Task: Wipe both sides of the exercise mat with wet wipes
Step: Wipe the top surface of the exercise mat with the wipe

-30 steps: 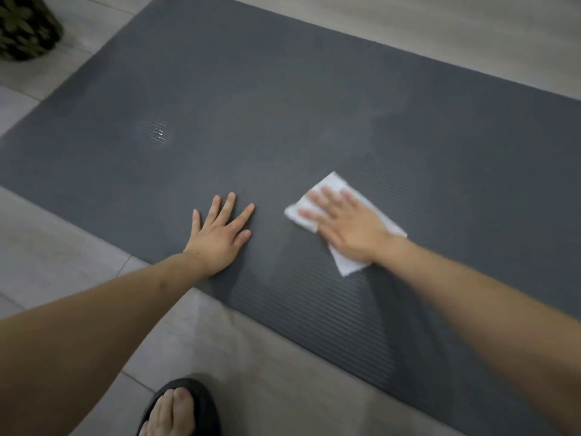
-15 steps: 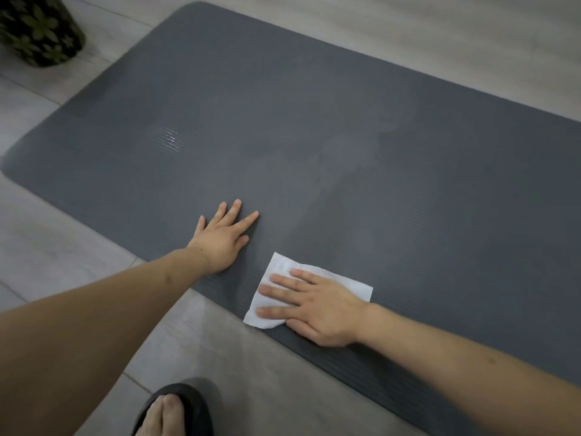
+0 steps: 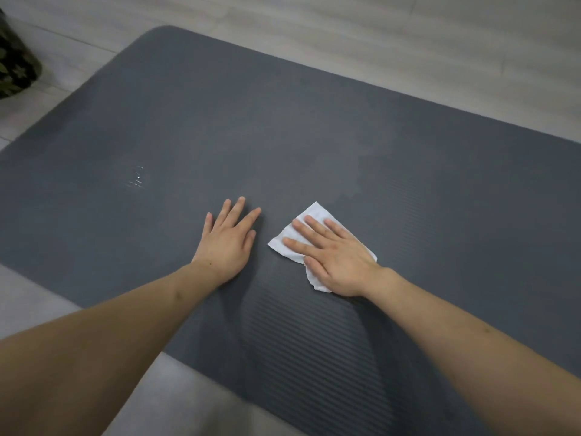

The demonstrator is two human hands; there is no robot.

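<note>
— Both hands are down flat on the exercise mat. Left hand lies palm down with straight, slightly spread fingers, holding nothing.

— And the right hand?

— Also flat, with straight fingers pressing a white wet wipe onto the mat. It grips nothing; the wipe just lies under the palm and fingers, its crumpled corners sticking out beyond the fingertips and near the thumb.

— Where is the wipe relative to the left hand?

— Just beside it, not touching.

— What about the mat?

— Dark grey and ribbed, spread on a pale floor. A small shiny patch shows on the mat, well apart from the left hand. Off the mat's far rounded corner stands a dark patterned container.
</note>
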